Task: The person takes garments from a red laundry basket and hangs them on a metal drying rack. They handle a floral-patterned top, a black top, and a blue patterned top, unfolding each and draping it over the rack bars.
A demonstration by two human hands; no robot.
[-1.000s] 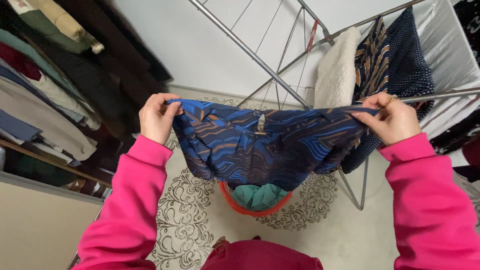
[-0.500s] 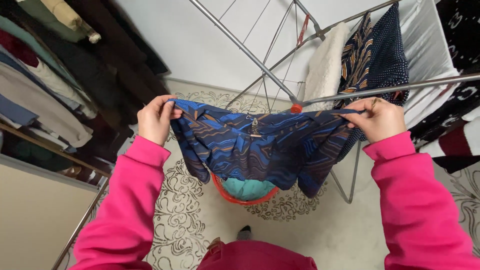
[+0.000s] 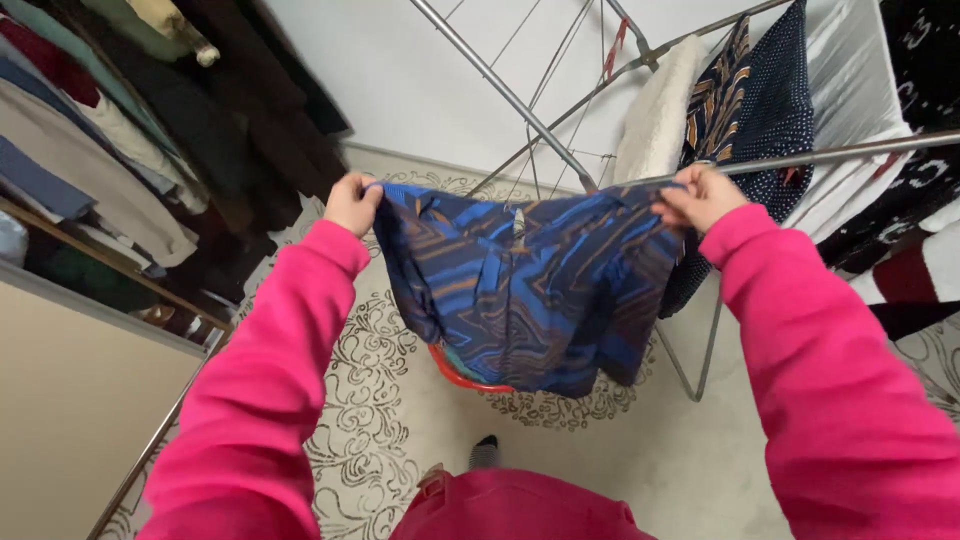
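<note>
I hold a blue garment [image 3: 530,285] with orange and dark wavy lines stretched out in front of me. My left hand [image 3: 352,203] pinches its left top corner. My right hand [image 3: 700,196] grips the right top corner, just under a metal bar of the drying rack [image 3: 830,155]. The cloth hangs down between my pink sleeves and covers most of an orange laundry basket [image 3: 452,372] on the floor.
The metal drying rack [image 3: 520,105] carries a cream fluffy item [image 3: 655,115], a striped cloth, a dark dotted cloth [image 3: 785,90] and white and black pieces at right. Hanging clothes [image 3: 110,130] fill the left side. A patterned rug [image 3: 370,420] lies below.
Both arms have stretched forward and up, carrying the garment away from me toward the rack bar. The cloth now hangs longer and hides more of the basket.
</note>
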